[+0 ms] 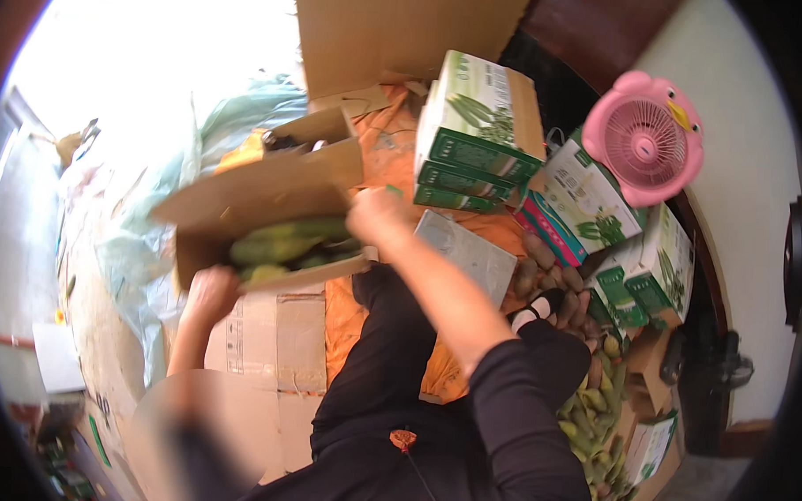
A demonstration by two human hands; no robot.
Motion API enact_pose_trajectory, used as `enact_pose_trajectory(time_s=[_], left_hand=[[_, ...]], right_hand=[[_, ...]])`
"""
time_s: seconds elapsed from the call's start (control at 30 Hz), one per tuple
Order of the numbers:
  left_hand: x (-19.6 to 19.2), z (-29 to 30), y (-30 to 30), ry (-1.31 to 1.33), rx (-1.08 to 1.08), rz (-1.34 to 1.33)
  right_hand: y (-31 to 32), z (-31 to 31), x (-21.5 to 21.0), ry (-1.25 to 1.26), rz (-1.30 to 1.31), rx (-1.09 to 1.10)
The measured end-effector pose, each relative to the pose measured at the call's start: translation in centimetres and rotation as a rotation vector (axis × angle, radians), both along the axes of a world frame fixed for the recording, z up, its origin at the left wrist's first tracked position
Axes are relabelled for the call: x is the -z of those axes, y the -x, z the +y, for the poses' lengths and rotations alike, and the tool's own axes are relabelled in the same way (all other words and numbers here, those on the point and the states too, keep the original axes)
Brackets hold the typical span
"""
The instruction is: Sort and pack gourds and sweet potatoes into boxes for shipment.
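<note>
An open cardboard box (244, 192) is held up in front of me, its flaps raised. Inside lie several long green, partly yellowish vegetables (282, 245) whose exact kind I cannot make out. My left hand (212, 292) is closed on the box's near left corner. At the right end, my right hand (380, 219) grips the box's upper edge, its fingers partly hidden and a little blurred. Below the box lies flattened cardboard (265, 338), close to my left forearm.
Printed white-and-green cartons (477, 99) stand stacked ahead, with more cartons (597, 200) to the right under a pink fan (648, 140). Brown tubers (528, 277) and many green vegetables (599, 408) lie by my right leg. Another open box (334, 142) stands beyond, near plastic sheeting (149, 250).
</note>
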State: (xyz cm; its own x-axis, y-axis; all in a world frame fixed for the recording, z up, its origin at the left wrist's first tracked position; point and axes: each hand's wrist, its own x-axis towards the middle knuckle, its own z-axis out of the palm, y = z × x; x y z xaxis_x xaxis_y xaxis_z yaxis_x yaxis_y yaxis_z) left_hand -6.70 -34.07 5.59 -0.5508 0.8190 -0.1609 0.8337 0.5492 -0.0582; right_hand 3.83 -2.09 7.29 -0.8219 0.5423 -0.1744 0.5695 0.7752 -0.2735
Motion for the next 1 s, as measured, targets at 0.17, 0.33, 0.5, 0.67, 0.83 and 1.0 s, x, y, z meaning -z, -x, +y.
enact_pose_trajectory(time_s=[0.17,0.33,0.5,0.67,0.83,1.0], left_hand=[[3.7,-15.4,-2.2,0.049,-0.152,0.100],[8.6,-26.1,-7.4,0.313,-0.233,0.092],[14.6,-39.8,-16.3,0.484,-0.459,-0.277],[14.8,-30.2,-11.3,0.187,-0.416,-0.342],[5.9,-14.8,-3.5,0.115,-0.472,-0.301],[1.6,-14.1,-5.5,0.037,-0.565,-0.264]], right_hand=[[2.1,-12.7,5.9,0.261,0.061,-0.191],[-2.2,-23.4,16.5,0.360,-0.232,-0.239],[-4.0,-24.2,13.1,0.469,-0.423,-0.601],[-3.6,-18.4,9.0,0.600,-0.038,-0.522],[-4.3,-11.1,6.2,0.683,0.402,-0.490],[-8.3,-0.4,1.7,0.747,0.711,-0.110]])
